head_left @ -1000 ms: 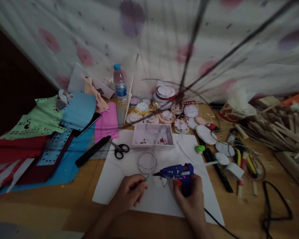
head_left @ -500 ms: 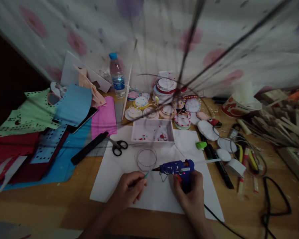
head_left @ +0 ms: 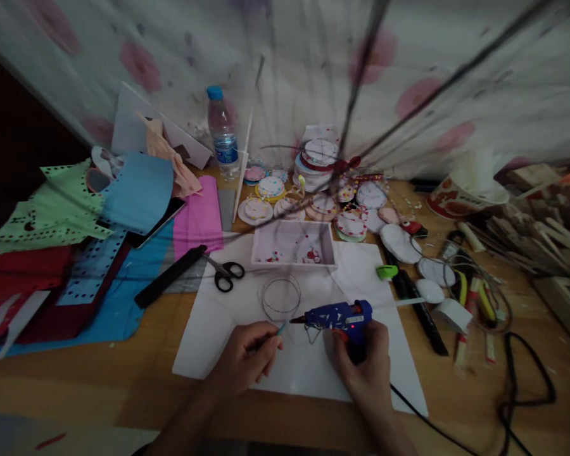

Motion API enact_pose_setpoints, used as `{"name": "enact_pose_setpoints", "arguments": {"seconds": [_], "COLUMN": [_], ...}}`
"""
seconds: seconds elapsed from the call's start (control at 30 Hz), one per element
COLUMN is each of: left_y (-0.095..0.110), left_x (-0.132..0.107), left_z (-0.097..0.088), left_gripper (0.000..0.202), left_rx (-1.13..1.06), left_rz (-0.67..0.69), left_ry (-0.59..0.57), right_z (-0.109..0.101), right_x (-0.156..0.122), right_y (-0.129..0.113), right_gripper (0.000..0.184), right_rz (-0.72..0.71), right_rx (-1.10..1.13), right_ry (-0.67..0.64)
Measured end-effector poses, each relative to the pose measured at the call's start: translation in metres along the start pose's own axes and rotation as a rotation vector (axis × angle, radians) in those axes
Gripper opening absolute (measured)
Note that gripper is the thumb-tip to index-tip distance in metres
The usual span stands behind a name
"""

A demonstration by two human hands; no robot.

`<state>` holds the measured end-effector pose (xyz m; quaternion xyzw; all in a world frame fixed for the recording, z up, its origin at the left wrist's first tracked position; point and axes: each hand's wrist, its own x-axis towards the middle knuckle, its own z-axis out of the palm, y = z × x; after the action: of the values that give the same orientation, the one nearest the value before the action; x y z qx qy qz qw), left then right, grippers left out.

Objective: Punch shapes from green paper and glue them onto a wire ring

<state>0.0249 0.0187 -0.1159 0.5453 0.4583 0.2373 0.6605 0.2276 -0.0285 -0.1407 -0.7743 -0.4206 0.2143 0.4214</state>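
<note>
My right hand (head_left: 367,361) is wrapped round the handle of a blue hot glue gun (head_left: 335,316), whose nozzle points left and whose small red light is lit. A white glue stick (head_left: 399,303) juts from its back end. In my left hand (head_left: 249,356), thumb and fingers pinch a thin teal strip (head_left: 282,327); most of it is hidden by the fingers. The strip's tip is close to the nozzle, and whether they touch I cannot tell. Just beyond lies a coil of thin wire (head_left: 281,299) on a white paper sheet (head_left: 209,345).
Behind the coil stands a shallow white box (head_left: 294,266) with small bits inside. Black-handled scissors (head_left: 224,277) lie left of it, near coloured felt sheets (head_left: 197,215). Small decorated discs (head_left: 256,210) and a water bottle (head_left: 224,136) stand behind. A black cord (head_left: 432,421) runs right.
The camera view has shifted slightly. The teal strip's tip and the glue gun's nozzle are a little nearer each other; both hands keep their grips.
</note>
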Motion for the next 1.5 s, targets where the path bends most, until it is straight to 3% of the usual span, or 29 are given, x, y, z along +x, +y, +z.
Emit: {"name": "enact_pose_setpoints", "arguments": {"seconds": [0.93, 1.23, 1.5], "left_y": [-0.007, -0.005, -0.007], "left_x": [0.003, 0.001, 0.001], "left_z": [-0.002, -0.001, -0.002], "left_gripper": [0.022, 0.023, 0.023], "left_rx": [-0.001, 0.004, 0.003], "left_rz": [0.033, 0.038, 0.043], "left_ry": [-0.020, -0.028, -0.028], "right_z": [0.001, -0.004, -0.001], "right_x": [0.001, 0.003, 0.001], "right_y": [0.001, 0.010, 0.003], "right_gripper": [0.041, 0.040, 0.040], "right_rz": [0.004, -0.005, 0.009], "right_rx": [-0.011, -0.057, -0.031], "right_ry": [0.001, -0.069, -0.029]}}
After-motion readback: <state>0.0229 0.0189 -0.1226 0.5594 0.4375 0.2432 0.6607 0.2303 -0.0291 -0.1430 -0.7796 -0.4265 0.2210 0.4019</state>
